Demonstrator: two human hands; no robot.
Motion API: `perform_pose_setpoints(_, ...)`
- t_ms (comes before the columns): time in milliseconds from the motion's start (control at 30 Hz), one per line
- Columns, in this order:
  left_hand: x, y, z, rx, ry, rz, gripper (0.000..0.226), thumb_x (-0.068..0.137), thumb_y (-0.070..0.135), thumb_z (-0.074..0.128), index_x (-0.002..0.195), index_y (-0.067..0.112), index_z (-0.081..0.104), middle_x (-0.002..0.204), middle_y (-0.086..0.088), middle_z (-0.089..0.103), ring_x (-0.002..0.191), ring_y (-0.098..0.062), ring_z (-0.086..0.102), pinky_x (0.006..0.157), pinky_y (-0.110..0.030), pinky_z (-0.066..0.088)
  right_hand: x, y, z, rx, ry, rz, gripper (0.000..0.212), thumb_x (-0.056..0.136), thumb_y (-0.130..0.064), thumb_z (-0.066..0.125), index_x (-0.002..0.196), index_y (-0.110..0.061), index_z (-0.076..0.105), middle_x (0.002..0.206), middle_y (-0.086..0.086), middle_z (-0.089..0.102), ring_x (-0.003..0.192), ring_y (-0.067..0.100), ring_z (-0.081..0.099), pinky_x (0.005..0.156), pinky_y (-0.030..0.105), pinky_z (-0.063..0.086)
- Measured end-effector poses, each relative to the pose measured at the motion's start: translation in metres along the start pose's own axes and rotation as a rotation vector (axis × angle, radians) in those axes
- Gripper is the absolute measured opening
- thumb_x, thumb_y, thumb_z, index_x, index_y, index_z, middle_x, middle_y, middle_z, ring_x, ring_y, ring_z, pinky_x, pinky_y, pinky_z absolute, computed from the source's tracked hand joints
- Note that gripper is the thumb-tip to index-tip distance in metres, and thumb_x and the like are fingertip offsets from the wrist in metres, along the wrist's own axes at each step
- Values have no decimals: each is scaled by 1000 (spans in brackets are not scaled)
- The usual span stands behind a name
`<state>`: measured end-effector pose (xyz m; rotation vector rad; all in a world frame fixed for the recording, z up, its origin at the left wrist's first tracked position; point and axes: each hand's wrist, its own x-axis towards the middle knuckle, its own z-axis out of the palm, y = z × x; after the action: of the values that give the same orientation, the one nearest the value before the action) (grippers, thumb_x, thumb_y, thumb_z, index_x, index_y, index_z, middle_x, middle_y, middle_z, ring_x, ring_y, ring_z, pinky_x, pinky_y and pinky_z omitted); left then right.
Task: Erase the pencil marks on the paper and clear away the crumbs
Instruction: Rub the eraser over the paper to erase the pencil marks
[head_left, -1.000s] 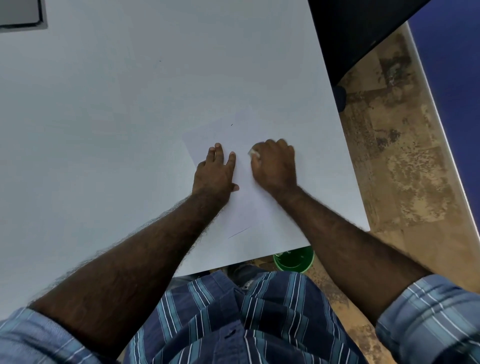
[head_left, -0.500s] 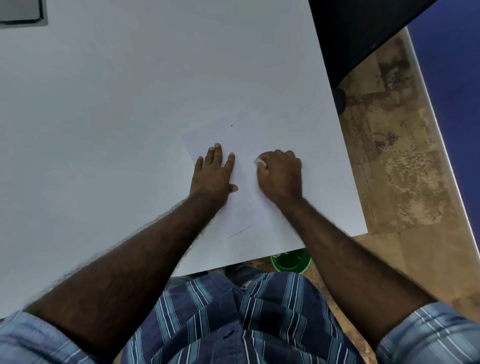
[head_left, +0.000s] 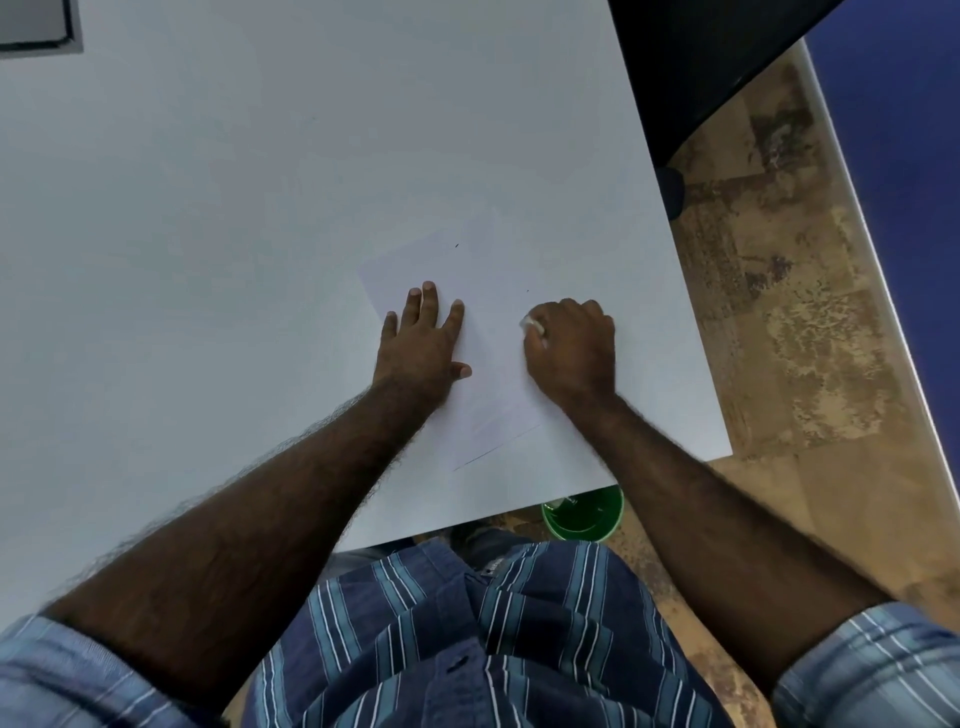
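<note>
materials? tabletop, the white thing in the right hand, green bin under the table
Table: smooth matte white, probably laminate; even, no grain.
Eraser gripped by the right hand: white, likely rubber or vinyl; mostly hidden.
Green bin: glossy highlights suggest plastic.

— Open tabletop (head_left: 234, 218) left of and beyond the paper (head_left: 498, 291)?
— Bare there; only a grey-framed panel (head_left: 36, 31) at the far left corner.
— On the paper itself?
— Left hand (head_left: 421, 345) flat, right hand (head_left: 571, 348) curled round an eraser (head_left: 531, 325), a gap between.
</note>
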<state>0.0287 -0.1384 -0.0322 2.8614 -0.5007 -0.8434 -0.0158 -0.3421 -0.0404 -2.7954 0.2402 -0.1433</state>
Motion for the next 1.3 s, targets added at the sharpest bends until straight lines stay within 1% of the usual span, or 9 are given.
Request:
perform_pose_setpoints(233, -4, -1, -4, 8, 14, 24, 89, 101, 52, 57, 166, 19, 5, 172, -16, -10, 160, -33, -7, 129, -51, 10, -28, -14, 4, 41, -75, -22, 13, 97, -27, 62, 99, -19, 73, 89, -1, 71, 84, 28, 60, 74, 41, 46)
perform_pose_setpoints(400, -24, -8, -2, -82, 80, 58, 88, 102, 55, 53, 166, 16, 7, 172, -17, -3, 160, -31, -4, 129, -42, 7, -23, -17, 7, 61, -74, 3, 15, 96, -28, 60, 95, -19, 71, 87, -1, 70, 83, 30, 60, 74, 44, 48)
perform_pose_setpoints(533, -57, -15, 21, -86, 66, 102, 104, 94, 67, 56, 166, 18, -2, 171, -14, -16, 159, -28, -17, 129, -42, -3, -18, -16, 9, 71, -79, 18, 12, 97, -28, 64, 93, -19, 70, 86, -1, 69, 82, 29, 60, 76, 46, 50)
perform_pose_setpoints(733, -78, -19, 45, -111, 47, 79, 124, 81, 75, 67, 165, 24, -9, 167, -9, -32, 156, -26, -27, 129, -44, -8, -19, -14, 11, 98, -99, 21, 11, 98, -26, 66, 96, -17, 73, 90, 1, 72, 85, 29, 62, 79, 47, 53)
perform_pose_setpoints(800, -76, -20, 45, -131, 53, 64, 129, 78, 76, 70, 165, 25, -10, 167, -9, -32, 156, -25, -26, 128, -43, -7, -27, -20, 8, 107, -121, -38, 13, 97, -24, 63, 97, -18, 75, 90, 1, 71, 85, 28, 62, 79, 45, 52)
perform_pose_setpoints(1033, -74, -19, 45, -120, 51, 45, 133, 74, 79, 70, 164, 27, -13, 167, -9, -33, 156, -25, -25, 130, -43, -4, -82, -43, 4, 82, -323, -479, 18, 98, -27, 61, 105, -20, 77, 93, 0, 69, 88, 24, 58, 79, 41, 43)
perform_pose_setpoints(1133, -74, -18, 43, -103, 34, 33, 134, 74, 78, 71, 164, 28, -15, 166, -9, -35, 156, -25, -27, 128, -41, -7, -61, -29, 4, 19, -222, -317, 28, 99, -30, 51, 104, -21, 76, 94, 0, 70, 89, 26, 59, 79, 41, 43)
perform_pose_setpoints(1233, -75, -17, 41, -100, 25, 29, 134, 75, 78, 71, 163, 28, -16, 165, -8, -36, 155, -25, -28, 126, -40, -9, -43, -19, 3, 12, -120, -75, 19, 96, -27, 57, 96, -18, 74, 90, 1, 71, 86, 28, 61, 76, 42, 46)
perform_pose_setpoints(1300, -75, -17, 40, -93, 21, 28, 134, 75, 77, 71, 163, 28, -17, 165, -9, -36, 155, -26, -28, 126, -40, -9, -50, -28, 5, 31, -110, -71, 16, 96, -24, 59, 95, -17, 73, 88, 1, 70, 85, 28, 60, 76, 42, 46)
